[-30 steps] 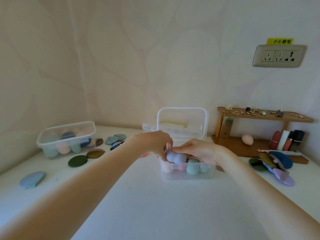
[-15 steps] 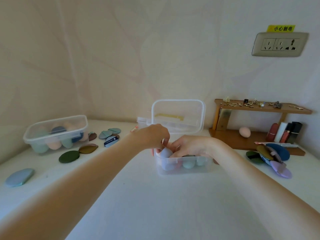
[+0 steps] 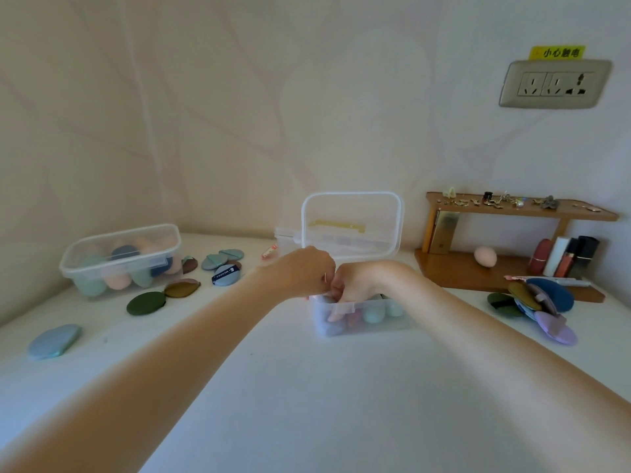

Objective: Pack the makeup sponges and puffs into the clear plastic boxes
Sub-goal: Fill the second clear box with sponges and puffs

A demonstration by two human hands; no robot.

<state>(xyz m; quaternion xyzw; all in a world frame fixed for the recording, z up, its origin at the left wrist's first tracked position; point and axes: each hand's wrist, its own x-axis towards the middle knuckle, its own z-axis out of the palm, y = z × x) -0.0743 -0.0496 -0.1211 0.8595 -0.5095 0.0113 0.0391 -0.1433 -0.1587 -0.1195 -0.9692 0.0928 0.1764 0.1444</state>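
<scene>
Clear box [image 3: 362, 319]: mid-worktop [image 3: 307, 404], lid up, sponges [image 3: 374, 315] inside.
Left hand [image 3: 302, 273]: we curl it at the box's rim; grip unclear.
Right hand [image 3: 355, 285]: our fingers reach inside among sponges.

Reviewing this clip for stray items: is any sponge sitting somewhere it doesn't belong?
Yes: one pink egg-shaped sponge sits alone on the wooden shelf beside the lipsticks, apart from the boxes and puff piles.
</scene>
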